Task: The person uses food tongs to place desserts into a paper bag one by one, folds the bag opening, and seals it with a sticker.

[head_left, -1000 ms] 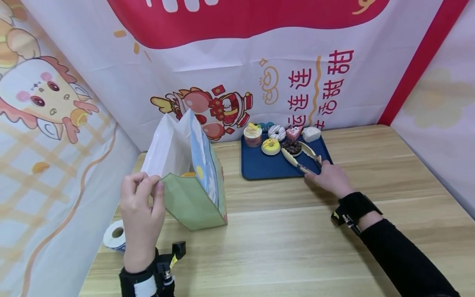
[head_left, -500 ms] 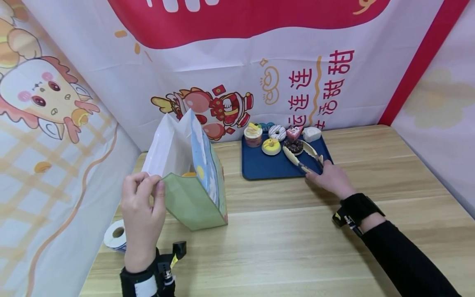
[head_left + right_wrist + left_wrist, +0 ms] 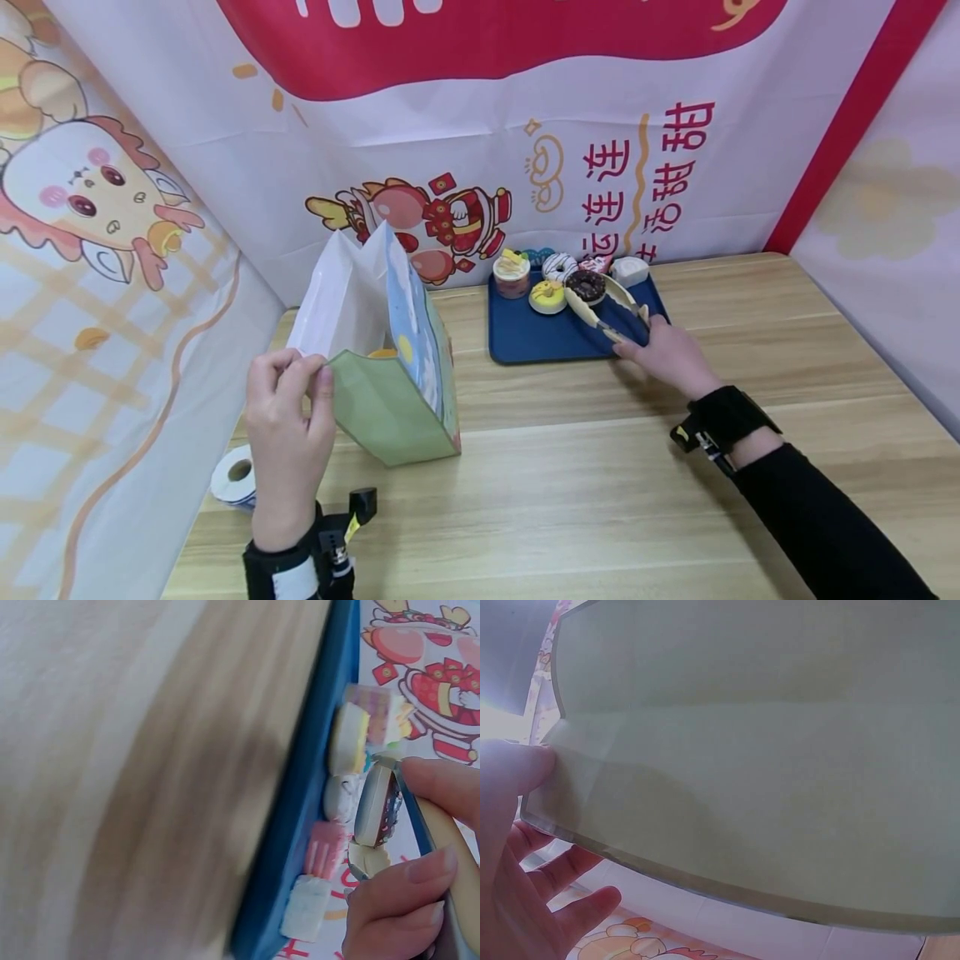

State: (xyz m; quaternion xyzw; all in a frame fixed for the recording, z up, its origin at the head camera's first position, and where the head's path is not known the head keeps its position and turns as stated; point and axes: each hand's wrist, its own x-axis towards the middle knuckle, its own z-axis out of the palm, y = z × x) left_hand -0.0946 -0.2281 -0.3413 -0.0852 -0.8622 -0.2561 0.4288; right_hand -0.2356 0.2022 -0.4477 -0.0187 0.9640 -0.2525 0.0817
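My left hand [image 3: 291, 425] pinches the top edge of a paper bag [image 3: 390, 408], which stands upright with its mouth open; something orange shows inside. The left wrist view shows the thumb on the bag's green side and the other fingers beyond the edge. In my right hand [image 3: 675, 358] is a pair of tongs [image 3: 617, 335], its cream tips on either side of a chocolate donut [image 3: 586, 287]. The donut is raised off the blue tray [image 3: 540, 342], as the right wrist view also shows. A yellow donut [image 3: 548, 297] and a white striped donut [image 3: 559, 267] lie close by.
Also on the tray are a dessert cup [image 3: 512, 274], a pink cake slice [image 3: 595, 263], a white pastry [image 3: 629, 271] and something teal at the back. A paper roll [image 3: 234, 477] stands left of the left hand. Printed cloth walls [image 3: 465, 117] border the table.
The tongs have lifted the chocolate donut off the tray, and it now partly covers the pink cake slice. The left hand and the bag have stayed in place.
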